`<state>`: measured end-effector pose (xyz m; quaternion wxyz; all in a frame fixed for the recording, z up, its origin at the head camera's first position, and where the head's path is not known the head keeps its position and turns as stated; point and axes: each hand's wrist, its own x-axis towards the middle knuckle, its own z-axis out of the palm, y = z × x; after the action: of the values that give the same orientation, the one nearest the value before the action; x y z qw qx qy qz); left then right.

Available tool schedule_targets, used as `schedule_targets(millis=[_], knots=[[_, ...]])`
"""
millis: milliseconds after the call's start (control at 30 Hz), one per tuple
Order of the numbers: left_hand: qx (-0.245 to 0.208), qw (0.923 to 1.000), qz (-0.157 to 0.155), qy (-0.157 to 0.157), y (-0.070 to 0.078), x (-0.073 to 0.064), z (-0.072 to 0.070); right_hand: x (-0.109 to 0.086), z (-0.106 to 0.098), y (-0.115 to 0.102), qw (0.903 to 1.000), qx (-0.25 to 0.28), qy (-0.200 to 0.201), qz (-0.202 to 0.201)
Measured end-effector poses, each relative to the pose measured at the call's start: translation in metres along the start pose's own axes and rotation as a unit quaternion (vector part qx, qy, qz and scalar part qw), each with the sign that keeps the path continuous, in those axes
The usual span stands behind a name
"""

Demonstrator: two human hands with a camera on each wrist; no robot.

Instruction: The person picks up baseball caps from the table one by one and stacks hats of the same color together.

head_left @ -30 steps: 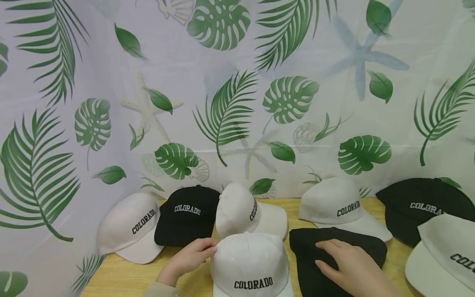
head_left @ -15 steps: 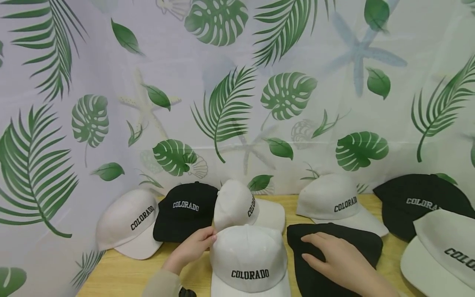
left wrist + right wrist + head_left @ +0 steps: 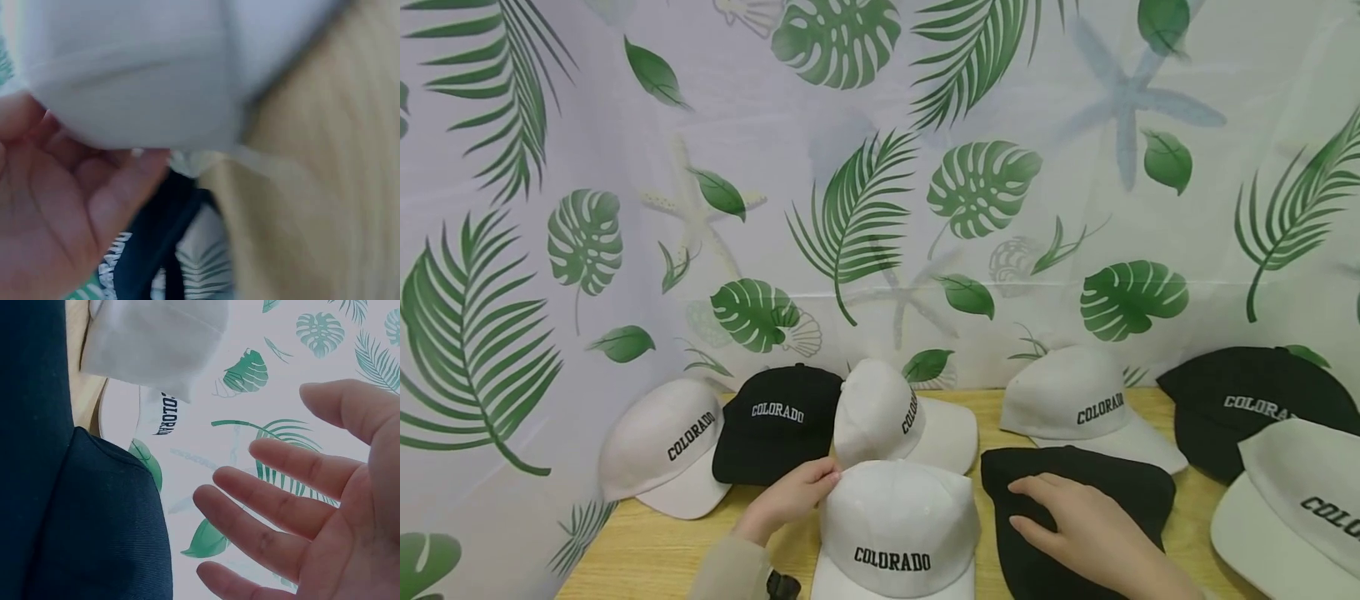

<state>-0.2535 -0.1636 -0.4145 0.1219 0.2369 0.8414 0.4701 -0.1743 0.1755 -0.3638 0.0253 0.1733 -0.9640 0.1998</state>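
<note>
The front white baseball cap (image 3: 895, 517), lettered COLORADO, faces forward near the bottom of the head view. At its upper left edge my left hand (image 3: 793, 496) pinches the fabric; the left wrist view shows the left hand (image 3: 69, 194) at the rim of the white cap (image 3: 144, 87), with the fingers partly behind it. My right hand (image 3: 1078, 525) is over a black cap (image 3: 1026, 542) to the right. Seen from the right wrist, the right hand (image 3: 312, 506) has its fingers extended and spread, apart from the black cap (image 3: 106, 519).
Behind, on the wooden table (image 3: 640, 554), stand a pale cap (image 3: 658, 450), a black cap (image 3: 775, 450), a sideways white cap (image 3: 872, 417) and another white cap (image 3: 1067, 392). More caps, one black (image 3: 1232, 383) and one white (image 3: 1285, 492), sit at right. A leaf-print cloth (image 3: 880, 108) hangs behind.
The front white cap has shifted slightly to the left with my left hand still on it. My right hand has moved a little left over the black cap. The view has tilted slightly.
</note>
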Motion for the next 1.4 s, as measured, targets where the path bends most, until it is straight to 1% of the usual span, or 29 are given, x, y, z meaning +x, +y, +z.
schedule_targets(millis=[67, 167, 267, 400, 467, 600, 700, 867, 967, 1133, 1400], knots=[[-0.012, 0.9999, -0.010, -0.005, 0.004, -0.004, 0.000, 0.000, 0.000, 0.000, 1.0000, 0.001, -0.004, 0.002], [-0.024, 0.9996, -0.016, -0.007, 0.010, -0.007, 0.001, 0.000, 0.001, 0.000, 1.0000, 0.001, -0.008, 0.003], [-0.031, 0.9994, -0.015, 0.007, 0.013, -0.009, 0.001, 0.000, 0.002, 0.000, 1.0000, -0.003, -0.007, 0.002], [-0.022, 0.9988, -0.026, 0.035, 0.014, -0.011, -0.002, 0.001, 0.002, 0.000, 0.9999, -0.008, -0.006, 0.005], [-0.010, 0.9986, -0.023, 0.046, 0.014, -0.012, -0.004, 0.000, 0.002, -0.001, 0.9999, -0.011, -0.005, 0.003], [0.011, 0.9986, -0.008, 0.051, 0.019, -0.010, -0.006, 0.000, 0.002, 0.001, 0.9998, -0.016, 0.005, -0.010], [0.011, 0.9983, -0.003, 0.057, 0.021, -0.007, -0.005, 0.000, 0.001, 0.002, 0.9996, -0.021, 0.014, -0.016], [-0.015, 0.9960, -0.006, 0.088, 0.020, -0.006, 0.001, 0.001, 0.001, 0.001, 0.9997, -0.019, 0.008, -0.015], [-0.026, 0.9949, 0.003, 0.097, 0.019, -0.004, 0.005, 0.001, 0.001, 0.002, 0.9997, -0.017, 0.004, -0.017], [-0.009, 0.9948, 0.010, 0.100, 0.016, -0.001, 0.008, 0.000, 0.002, 0.003, 0.9995, -0.021, 0.002, -0.022], [0.000, 0.9943, 0.000, 0.106, 0.015, 0.000, 0.009, 0.000, 0.001, 0.004, 0.9995, -0.022, -0.002, -0.021]])
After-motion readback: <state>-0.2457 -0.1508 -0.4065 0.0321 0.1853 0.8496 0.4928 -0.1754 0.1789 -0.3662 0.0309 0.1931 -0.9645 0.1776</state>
